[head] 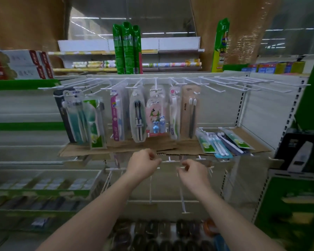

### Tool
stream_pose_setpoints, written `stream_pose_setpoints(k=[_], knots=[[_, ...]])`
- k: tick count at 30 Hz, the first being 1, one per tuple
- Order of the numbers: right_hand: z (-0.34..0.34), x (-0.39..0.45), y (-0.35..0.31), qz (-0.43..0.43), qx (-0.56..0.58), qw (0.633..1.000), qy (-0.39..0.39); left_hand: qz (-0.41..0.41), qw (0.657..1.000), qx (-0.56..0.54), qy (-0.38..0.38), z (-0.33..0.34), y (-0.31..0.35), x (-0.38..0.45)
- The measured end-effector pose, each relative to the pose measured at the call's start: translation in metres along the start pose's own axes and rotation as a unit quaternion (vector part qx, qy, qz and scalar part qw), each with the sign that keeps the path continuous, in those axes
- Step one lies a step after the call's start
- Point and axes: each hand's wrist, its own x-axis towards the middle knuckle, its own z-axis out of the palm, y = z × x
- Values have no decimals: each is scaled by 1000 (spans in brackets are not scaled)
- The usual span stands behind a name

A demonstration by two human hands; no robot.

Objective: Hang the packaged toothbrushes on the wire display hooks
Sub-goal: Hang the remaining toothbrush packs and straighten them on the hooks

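Several packaged toothbrushes (138, 118) hang in a row from the white wire display hooks (156, 83) of the upper rail. A loose pile of toothbrush packs (218, 142) lies on brown cardboard (183, 147) at the right of the shelf. Both my hands are held up below the cardboard's front edge, at a lower row of wire hooks (170, 160). My left hand (143, 164) has its fingers curled, its fingertips at the end of one lower hook. My right hand (194, 170) is also curled, close beside it. No pack shows in either hand; blur hides any pinch.
Many bare hooks (246, 83) stick out on the upper rail's right half. Green cans (128, 48) stand on top of the shelf. A black boxed item (301, 151) sits at the right. Dark products (152, 234) fill the bottom shelf, and more wire hooks (184, 205) project below my hands.
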Motion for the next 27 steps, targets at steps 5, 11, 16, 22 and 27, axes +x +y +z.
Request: stream_pose_setpoints(k=[5, 11, 16, 22, 27], knots=[[-21, -20, 19, -19, -48, 999, -3, 32, 999, 19, -23, 23, 10, -20], [-46, -26, 34, -17, -128, 992, 3, 99, 994, 39, -22, 45, 33, -32], [-70, -13, 53, -14, -159, 987, 16, 121, 991, 43, -24, 66, 65, -24], [-105, 20, 83, 8, -179, 983, 40, 142, 989, 25, -15, 99, 115, 0], [-124, 53, 112, 13, -158, 986, 58, 148, 988, 37, -3, 131, 152, 27]])
